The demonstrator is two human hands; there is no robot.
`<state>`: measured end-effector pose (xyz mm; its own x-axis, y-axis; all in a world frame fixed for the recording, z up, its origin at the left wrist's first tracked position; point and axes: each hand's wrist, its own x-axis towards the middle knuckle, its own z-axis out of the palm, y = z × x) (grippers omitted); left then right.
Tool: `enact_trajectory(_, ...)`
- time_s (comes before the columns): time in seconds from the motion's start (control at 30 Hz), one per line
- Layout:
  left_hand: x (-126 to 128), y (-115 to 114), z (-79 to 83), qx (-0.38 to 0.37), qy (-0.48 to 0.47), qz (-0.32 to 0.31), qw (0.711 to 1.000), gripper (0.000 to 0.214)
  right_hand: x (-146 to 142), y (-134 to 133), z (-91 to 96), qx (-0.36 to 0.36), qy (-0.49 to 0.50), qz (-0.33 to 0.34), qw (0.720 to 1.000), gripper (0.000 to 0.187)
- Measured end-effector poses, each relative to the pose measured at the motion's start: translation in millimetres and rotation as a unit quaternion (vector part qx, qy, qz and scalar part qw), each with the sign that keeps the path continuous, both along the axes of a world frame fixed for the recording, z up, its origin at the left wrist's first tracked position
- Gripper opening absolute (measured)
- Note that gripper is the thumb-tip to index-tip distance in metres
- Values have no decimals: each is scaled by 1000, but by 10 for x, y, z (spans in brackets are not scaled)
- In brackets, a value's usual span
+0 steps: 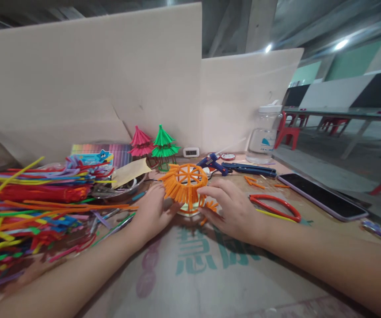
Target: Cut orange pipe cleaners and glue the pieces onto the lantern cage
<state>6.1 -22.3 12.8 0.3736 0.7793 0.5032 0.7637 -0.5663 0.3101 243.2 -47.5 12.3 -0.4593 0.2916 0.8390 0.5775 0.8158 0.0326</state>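
An orange pipe-cleaner model (180, 190) stands in front of me, with a spoked ring on top and a skirt of short strips around it. My left hand (152, 210) is closed on its left side, fingers partly hidden behind the strips. On the right side, my right hand (232, 207) grips it with bent fingers, the thumb low near the base. A pale round piece shows beneath the skirt. Small loose orange strips poke out beside the right thumb.
Pipe cleaners (38, 194) heap at left. Behind stand pink (140, 141) and green (164, 145) tiered models, a small digital clock (191, 152) and a glue gun (213, 163). Rightward are pliers with blue handles (250, 168), red-handled scissors (276, 207), a phone (323, 196) and a water bottle (263, 137).
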Motion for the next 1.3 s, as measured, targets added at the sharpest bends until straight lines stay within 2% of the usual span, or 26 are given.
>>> enact_trajectory(0.2,-7,-6,-2,-2,26,4,1000,38,4,12,-18,0,-25,-9,1000,36)
enact_trajectory(0.37,-13,3,-6,5,7,-27,1000,34,18,2,-3,-30,4,8,999,37)
enact_trajectory(0.43,-20,17,-15,-5,-1,-29,1000,34,28,22,23,-59,51,23,997,29)
enact_trajectory(0.53,-28,36,-27,-33,-3,-17,999,32,58,107,77,-123,128,21,984,4)
enact_trajectory(0.63,-23,42,-18,-47,-11,-18,999,27,135,258,137,-207,161,-26,965,11)
enact_trajectory(0.73,-5,33,9,-54,-30,-29,998,24,275,470,145,-248,166,-83,951,23)
enact_trajectory(0.8,9,25,27,-63,-40,-35,997,23,385,634,93,-251,166,-112,947,29)
enact_trajectory(0.87,19,18,40,-67,-52,-36,996,25,487,799,4,-256,199,-145,935,20)
enact_trajectory(0.93,24,15,45,-70,-62,-34,995,29,564,943,-84,-285,212,-178,918,29)
enact_trajectory(1.03,21,23,39,-77,-63,-28,995,30,631,1105,-134,-329,178,-180,910,46)
enact_trajectory(1.17,5,43,19,-72,-53,-30,996,29,642,1270,-47,-391,111,-183,895,54)
enact_trajectory(1.23,-3,50,7,-71,-50,-28,996,28,615,1358,4,-415,83,-187,887,49)
enact_trajectory(1.3,-8,55,-4,-71,-49,-25,996,29,564,1442,31,-432,58,-187,880,37)
